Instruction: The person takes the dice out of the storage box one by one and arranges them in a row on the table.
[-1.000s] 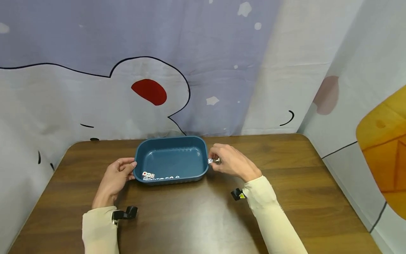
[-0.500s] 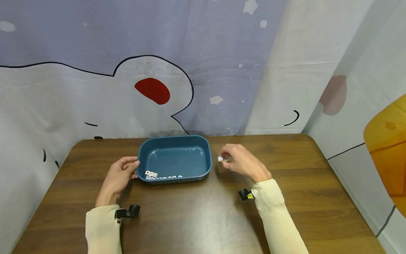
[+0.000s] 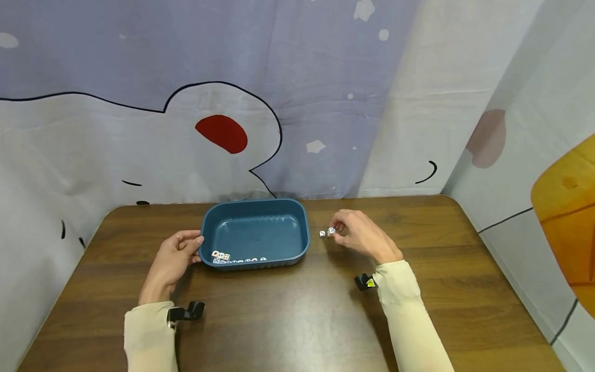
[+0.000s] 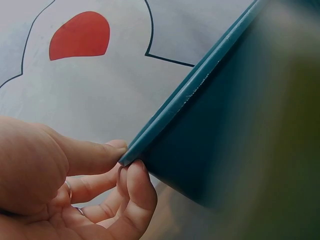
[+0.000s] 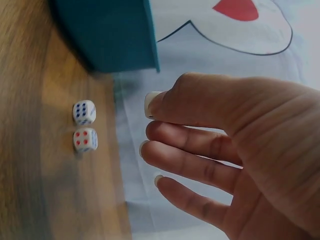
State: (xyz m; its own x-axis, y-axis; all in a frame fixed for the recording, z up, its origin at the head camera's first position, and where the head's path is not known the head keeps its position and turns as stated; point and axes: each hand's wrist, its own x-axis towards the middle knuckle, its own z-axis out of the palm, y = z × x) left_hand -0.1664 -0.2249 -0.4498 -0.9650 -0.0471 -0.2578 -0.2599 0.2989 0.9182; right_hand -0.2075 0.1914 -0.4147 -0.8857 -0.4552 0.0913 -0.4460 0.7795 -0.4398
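My left hand (image 3: 171,261) pinches the left rim of a blue rectangular tray (image 3: 304,219) between thumb and fingers; the left wrist view shows the thumb on top of the rim (image 4: 175,107). White dice with coloured dots (image 3: 220,256) lie along the tray's near left inside edge. Right of the tray, my right hand (image 3: 364,237) holds a white die (image 3: 332,230) between thumb and index finger, largely hidden by the thumb in the right wrist view. Two dice stand side by side on the table there, one with blue dots (image 5: 84,112), one with red (image 5: 85,139).
The brown wooden table (image 3: 279,320) meets a printed cloth backdrop (image 3: 325,103) just behind the tray. Another cloth wall (image 3: 511,243) stands along the right side. Black wrist cameras sit on both sleeves.
My right hand has moved right, away from the tray's right side, and a die now stands on the table left of its fingertips. The left hand keeps its hold on the tray.
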